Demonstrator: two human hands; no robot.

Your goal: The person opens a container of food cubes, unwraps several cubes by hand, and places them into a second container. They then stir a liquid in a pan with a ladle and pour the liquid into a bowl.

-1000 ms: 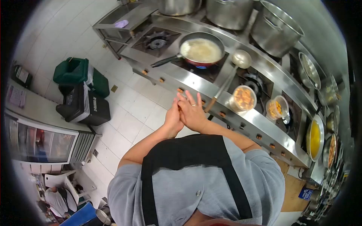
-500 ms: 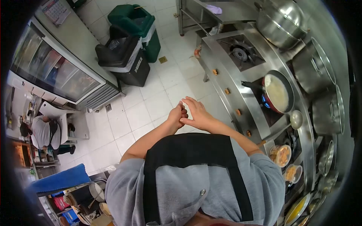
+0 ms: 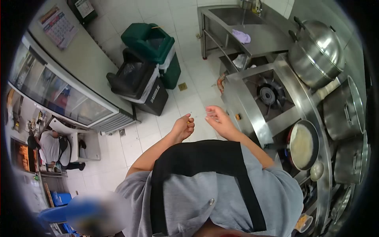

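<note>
In front of my chest, above the tiled floor, my left hand (image 3: 182, 128) is closed in a fist. A small yellowish spot shows between its fingers, too small to name. My right hand (image 3: 219, 119) is a short way to the right, apart from it, with fingers loosely bent and spread and nothing seen in them. Closest to my right hand is the steel stove (image 3: 244, 114). A dark frying pan (image 3: 315, 138) with a pale, creamy layer (image 3: 302, 146) inside sits on it, its handle pointing left. Neither hand touches the pan.
Beyond the pan are a burner (image 3: 267, 94), a large lidded steel pot (image 3: 316, 51) and a ladle (image 3: 316, 171). A sink (image 3: 233, 16), a purple cloth (image 3: 241, 36), a black bin (image 3: 146, 94), a green bin (image 3: 170, 71) and a glass-door fridge (image 3: 75, 91) stand around. Another person (image 3: 53, 148) is at far left.
My hands, close together before, have moved apart. The view has shifted, so the stove and bins appear lower, and more of the sink shows. Something blurred now appears at lower left.
</note>
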